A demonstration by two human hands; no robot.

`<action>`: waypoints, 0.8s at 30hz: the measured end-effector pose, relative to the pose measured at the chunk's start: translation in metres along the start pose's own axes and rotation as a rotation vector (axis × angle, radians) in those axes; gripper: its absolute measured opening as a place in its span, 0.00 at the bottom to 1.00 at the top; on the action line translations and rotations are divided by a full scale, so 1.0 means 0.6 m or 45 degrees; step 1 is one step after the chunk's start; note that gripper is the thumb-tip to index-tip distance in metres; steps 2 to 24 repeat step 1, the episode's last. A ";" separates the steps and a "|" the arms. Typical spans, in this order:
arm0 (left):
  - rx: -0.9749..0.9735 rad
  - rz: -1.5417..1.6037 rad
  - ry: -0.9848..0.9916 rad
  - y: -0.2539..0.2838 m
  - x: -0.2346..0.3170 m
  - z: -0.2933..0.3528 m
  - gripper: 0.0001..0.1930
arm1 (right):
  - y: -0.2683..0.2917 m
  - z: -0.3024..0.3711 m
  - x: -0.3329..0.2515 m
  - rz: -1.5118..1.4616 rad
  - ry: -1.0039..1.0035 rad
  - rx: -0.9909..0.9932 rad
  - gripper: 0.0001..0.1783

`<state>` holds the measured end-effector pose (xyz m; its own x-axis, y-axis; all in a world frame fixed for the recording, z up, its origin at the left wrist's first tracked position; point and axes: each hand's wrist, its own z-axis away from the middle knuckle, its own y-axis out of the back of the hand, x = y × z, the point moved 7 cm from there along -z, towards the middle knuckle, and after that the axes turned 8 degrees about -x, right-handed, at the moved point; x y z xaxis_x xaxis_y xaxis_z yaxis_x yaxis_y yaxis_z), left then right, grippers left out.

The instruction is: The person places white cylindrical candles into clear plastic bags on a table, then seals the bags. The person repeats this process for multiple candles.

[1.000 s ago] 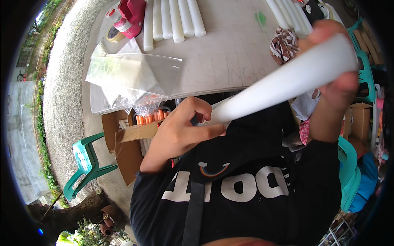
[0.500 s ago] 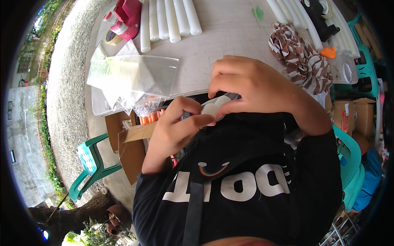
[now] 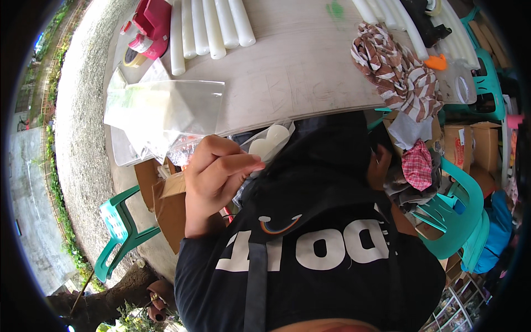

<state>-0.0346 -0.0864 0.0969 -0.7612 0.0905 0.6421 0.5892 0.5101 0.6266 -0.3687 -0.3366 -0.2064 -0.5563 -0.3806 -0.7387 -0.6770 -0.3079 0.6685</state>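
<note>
My left hand (image 3: pixel 217 180) pinches a clear plastic bag between thumb and fingers. Inside the bag sit two white candles (image 3: pixel 266 145), with only their round ends showing. The bag hangs in front of my dark shirt, just below the table's near edge. Down at my right side, in shadow, is my right hand (image 3: pixel 378 167), near a bundle of dark cloth (image 3: pixel 408 192) and a red checked cloth (image 3: pixel 417 166). What its fingers do is hard to make out.
On the table (image 3: pixel 293 72) lie clear plastic bags (image 3: pixel 166 105), long white candles (image 3: pixel 213 33), a pink tape dispenser (image 3: pixel 154 25) and a brown-and-white cloth (image 3: pixel 395 72). An open cardboard box (image 3: pixel 168 191) stands left, beside a green stool (image 3: pixel 119 221). A green chair (image 3: pixel 459 216) stands right.
My right hand has let go of the bagged candles and dropped to my right side. My left hand still holds the bag, slightly lower and further left.
</note>
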 end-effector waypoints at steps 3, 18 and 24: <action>0.007 -0.013 0.002 0.001 -0.002 0.002 0.14 | -0.004 -0.006 0.003 -0.007 0.010 -0.002 0.19; 0.007 -0.013 0.002 0.001 -0.002 0.002 0.14 | -0.004 -0.006 0.003 -0.007 0.010 -0.002 0.19; 0.007 -0.013 0.002 0.001 -0.002 0.002 0.14 | -0.004 -0.006 0.003 -0.007 0.010 -0.002 0.19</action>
